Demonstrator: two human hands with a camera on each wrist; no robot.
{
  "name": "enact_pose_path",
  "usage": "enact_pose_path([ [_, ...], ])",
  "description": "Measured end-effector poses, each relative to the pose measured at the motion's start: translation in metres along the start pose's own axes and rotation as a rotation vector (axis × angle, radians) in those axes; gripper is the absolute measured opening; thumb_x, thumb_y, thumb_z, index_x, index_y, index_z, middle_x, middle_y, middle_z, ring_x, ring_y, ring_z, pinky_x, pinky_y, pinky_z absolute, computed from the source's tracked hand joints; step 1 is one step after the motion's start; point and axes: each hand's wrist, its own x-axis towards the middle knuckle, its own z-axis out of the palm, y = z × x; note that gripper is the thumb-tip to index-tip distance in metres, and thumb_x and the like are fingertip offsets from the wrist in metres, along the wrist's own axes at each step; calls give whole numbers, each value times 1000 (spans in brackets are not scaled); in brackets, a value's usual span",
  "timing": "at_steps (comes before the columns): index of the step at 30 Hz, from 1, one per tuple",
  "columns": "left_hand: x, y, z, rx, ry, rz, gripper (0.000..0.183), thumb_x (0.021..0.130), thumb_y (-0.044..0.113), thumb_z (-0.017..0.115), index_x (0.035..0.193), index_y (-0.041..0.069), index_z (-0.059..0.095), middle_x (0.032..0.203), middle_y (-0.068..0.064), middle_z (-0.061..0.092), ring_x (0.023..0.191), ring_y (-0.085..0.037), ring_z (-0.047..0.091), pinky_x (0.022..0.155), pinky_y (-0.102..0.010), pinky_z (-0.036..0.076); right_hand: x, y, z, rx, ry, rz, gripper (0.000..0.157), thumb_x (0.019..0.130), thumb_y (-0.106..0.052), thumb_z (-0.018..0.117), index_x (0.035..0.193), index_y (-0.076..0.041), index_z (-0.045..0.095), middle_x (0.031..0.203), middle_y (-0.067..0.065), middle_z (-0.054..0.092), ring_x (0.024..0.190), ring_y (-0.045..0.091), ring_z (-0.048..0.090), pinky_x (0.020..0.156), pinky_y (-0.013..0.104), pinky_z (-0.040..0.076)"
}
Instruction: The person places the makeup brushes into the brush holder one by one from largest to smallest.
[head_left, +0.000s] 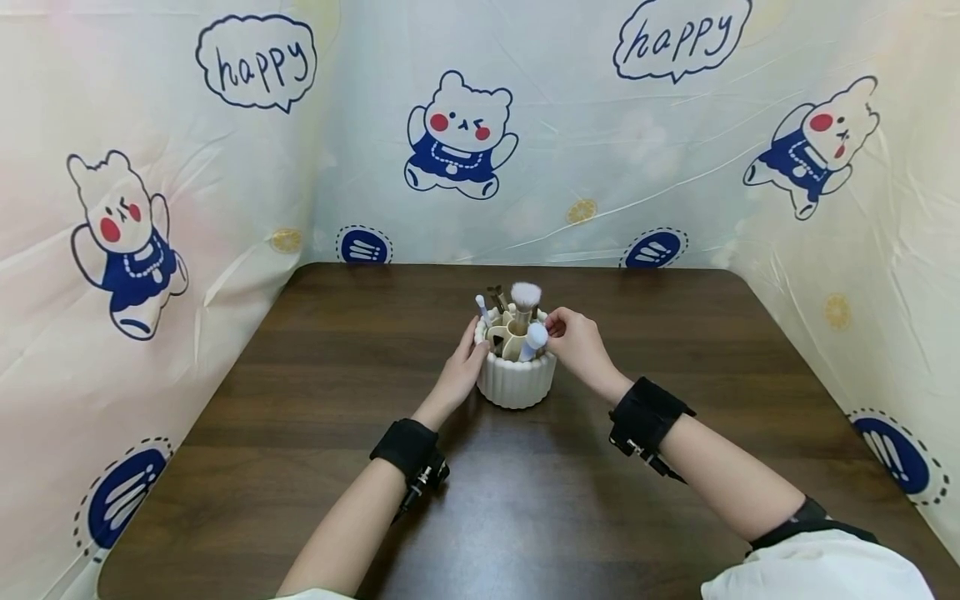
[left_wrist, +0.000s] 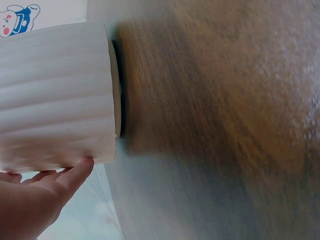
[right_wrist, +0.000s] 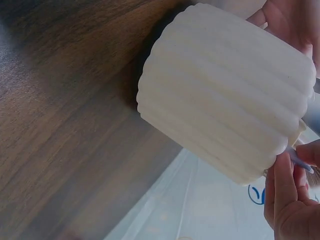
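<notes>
A ribbed white brush holder (head_left: 516, 383) stands upright on the table with several makeup brushes in it. Among them are a fluffy white-tipped brush (head_left: 526, 295) and a lavender brush (head_left: 535, 338) with a pale round head. My left hand (head_left: 456, 373) holds the holder's left side, its thumb near the rim; in the left wrist view its fingers (left_wrist: 75, 175) lie along the ribbed wall. At the right rim, my right hand (head_left: 582, 346) pinches a slim lavender stick (right_wrist: 300, 161), seen in the right wrist view. The stick's other end is hidden, so its exact kind is unclear.
The dark wooden table (head_left: 315, 400) spreads around the holder on all sides. Behind it and at both sides hangs a pale curtain (head_left: 555, 142) printed with bears. Black straps with small cameras sit on both wrists.
</notes>
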Motion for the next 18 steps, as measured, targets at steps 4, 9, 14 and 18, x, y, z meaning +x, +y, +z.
enact_pose_path([
  [4, 0, 0, -1, 9, 0, -1, 58, 102, 42, 32, 154, 33, 7, 162, -7, 14, 146, -31, 22, 116, -54, 25, 2, 1, 0, 10, -18, 14, 16, 81, 3, 60, 96, 6, 61, 92, 21, 66, 86, 28, 63, 77, 34, 52],
  [9, 1, -1, -2, 30, -26, -10, 58, 102, 46, 28, 154, 35, 4, 162, -4, 11, 147, -32, 20, 116, -55, 23, 2, 6, -3, 49, -63, 33, 20, 87, -3, 61, 104, 6, 60, 100, 22, 64, 93, 31, 63, 82, 37, 54],
  [14, 4, -1, -7, 62, -49, -10, 56, 104, 47, 20, 155, 30, 4, 163, -1, 8, 149, -28, 12, 119, -53, 16, 3, 15, -8, 73, -47, 30, 22, 93, -13, 57, 109, 3, 59, 104, 19, 63, 96, 29, 61, 82, 35, 51],
  [18, 8, -1, -16, 136, -11, -18, 57, 104, 47, 17, 155, 23, 9, 162, 0, 11, 150, -24, 12, 121, -47, 15, 3, 23, -15, 60, 21, 20, 27, 97, -17, 51, 113, 2, 60, 107, 18, 62, 99, 28, 59, 86, 37, 48],
])
